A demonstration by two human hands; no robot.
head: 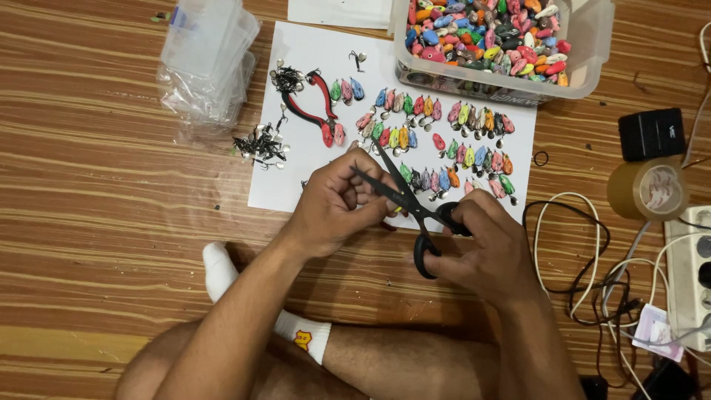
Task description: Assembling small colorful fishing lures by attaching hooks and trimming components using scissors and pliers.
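Wood-grain floor [96, 222], striped brown; person seated cross-legged on it, one white sock [222, 270] showing. White paper sheet [311, 167] laid flat ahead of the knees, carrying rows of small painted lure bodies [444, 141] in pink, green, blue and orange, each with a metal fitting. Clear plastic tub [585, 44] at the sheet's far right corner, filled with more of the same coloured pieces. Stack of clear plastic bags [204, 59] off the sheet's far left. Roll of brown tape [648, 189], white power strip [692, 274] and tangled cables to the right. Red-handled pliers [315, 107] lie on the sheet beside dark clusters of hooks [259, 144]. Right hand [492, 255] closed through the loops of black scissors [407, 204], blades spread and pointing up-left. Left hand [333, 207] pinched shut on something small at the blades; item too small to identify. Hands near each other, over the sheet's near edge.
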